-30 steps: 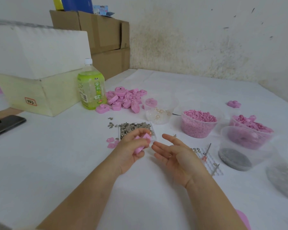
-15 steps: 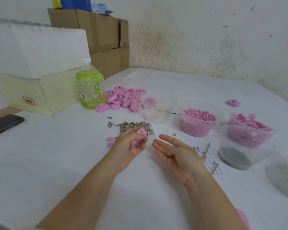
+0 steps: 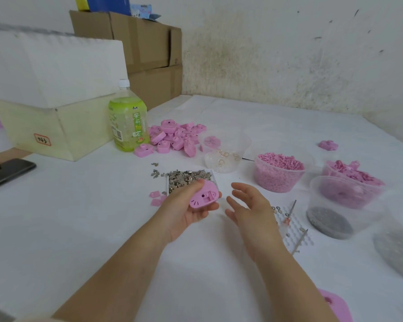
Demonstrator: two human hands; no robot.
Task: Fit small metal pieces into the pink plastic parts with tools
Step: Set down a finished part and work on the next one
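now, your left hand [image 3: 184,212] cradles one pink plastic part [image 3: 204,197]. its fingers [image 3: 211,206] curl under the lower edge and the thumb lies along the top, so the recessed face with its small slots looks up at you. your right hand [image 3: 251,210] hangs just beside it, fingers loose and spread, holding nothing.

the part looks like a light, stiff moulded shell, probably a little slick. i'd keep your hold on the rounded outer rim and leave the open recess free. squeezing across the thin inner walls seems a poor idea.

just behind your left hand sits a white tray [image 3: 214,177] heaped with small metal pieces [image 3: 186,177], with a few strays on the surface [image 3: 79,228] to its left. they look tiny, flat and awkward to pinch. that is likely why a red-handled screwdriver [image 3: 289,214] and a thin metal pin [image 3: 300,240] lie on the white dotted mat [image 3: 297,233] near your right hand.

farther out stand a tub of pink pellets [image 3: 277,173], a tub of dark grey bits [image 3: 330,219] and a clear tub with gold rings [image 3: 223,156]. a pile of pink parts [image 3: 175,135] lies beside a green drink bottle [image 3: 128,122].
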